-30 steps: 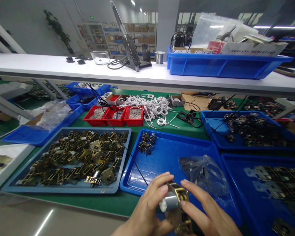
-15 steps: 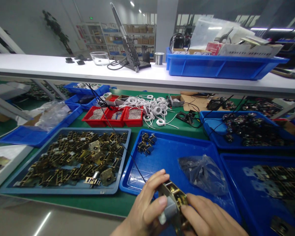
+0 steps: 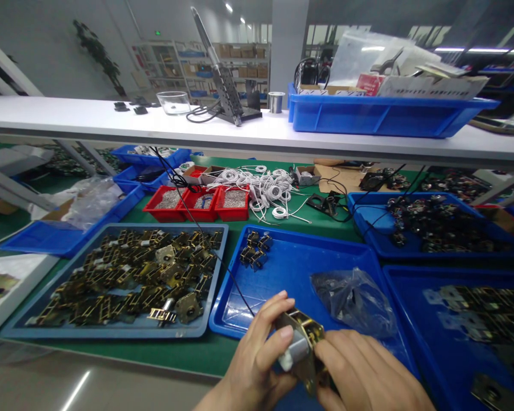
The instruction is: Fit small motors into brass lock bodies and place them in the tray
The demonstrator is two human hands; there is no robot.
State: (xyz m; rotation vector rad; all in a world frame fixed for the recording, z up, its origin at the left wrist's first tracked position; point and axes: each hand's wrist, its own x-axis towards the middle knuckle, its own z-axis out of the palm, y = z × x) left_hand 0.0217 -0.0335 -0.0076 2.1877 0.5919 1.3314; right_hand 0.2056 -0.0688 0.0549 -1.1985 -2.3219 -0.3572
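Both hands grip one brass-coloured metal bracket assembly (image 3: 306,339) with a grey cylinder and white tip at the bottom centre. My left hand (image 3: 252,365) pinches it from the left, thumb on the cylinder. My right hand (image 3: 364,374) closes over its right side from below. They hover above the near edge of a blue tray (image 3: 291,274) that holds a few small dark parts (image 3: 255,251) and a crumpled dark plastic bag (image 3: 353,302).
A grey-blue tray (image 3: 111,328) of several brass brackets lies at the left. Red bins (image 3: 203,202), white wire coils (image 3: 269,188) and more blue trays (image 3: 432,228) sit behind. A black cable (image 3: 205,240) crosses the trays. A white shelf (image 3: 111,123) overhead carries a blue bin (image 3: 385,117).
The assembly has tilted and dropped slightly lower in my hands. My right hand has closed further over its right side.
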